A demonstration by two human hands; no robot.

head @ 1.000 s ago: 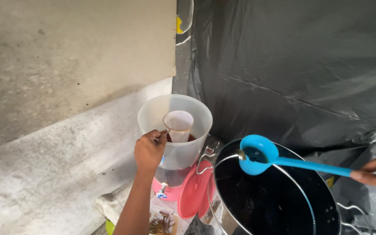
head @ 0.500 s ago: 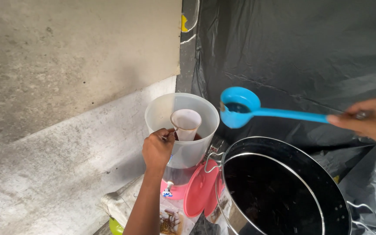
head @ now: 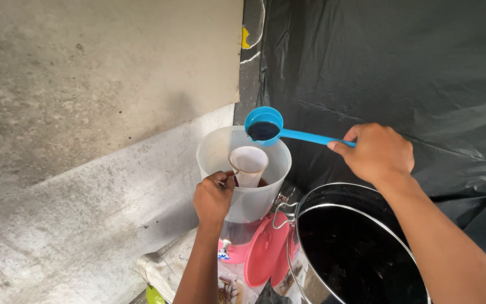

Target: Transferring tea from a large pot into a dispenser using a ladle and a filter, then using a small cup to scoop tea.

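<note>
Nearest, at about five o'clock in the view, stands a large steel pot (head: pixel 361 253) with a wire bail handle, its inside dark and wet-looking. Just beside it at seven o'clock lean two round pink lids (head: pixel 265 258), against a pale sack (head: pixel 161 267) on the ground.

The left forearm rises from the bottom edge, straight up at six o'clock, to the left hand (head: pixel 214 197). Its fingers are curled together, clamped on the handle of a cloth strainer (head: pixel 248 164) (a pale, cone-shaped sock on a ring), which hangs inside the mouth of a translucent white jug (head: pixel 243 174). The jug stands on a pink base with a small tap, and reddish-brown liquid shows around the cone.

The right arm comes in from four o'clock, angled up and leftwards, wrist slightly bent. The right hand (head: pixel 377 153) is closed over the end of the handle of a blue ladle (head: pixel 265 125), thumb lying along the shaft. The ladle's bowl sits level, at the jug's one o'clock rim and just above the strainer, holding dark liquid.

Farthest, a grey concrete wall (head: pixel 97 95) fills nine to twelve o'clock, and black plastic sheeting (head: pixel 400 62) covers twelve to three.
</note>
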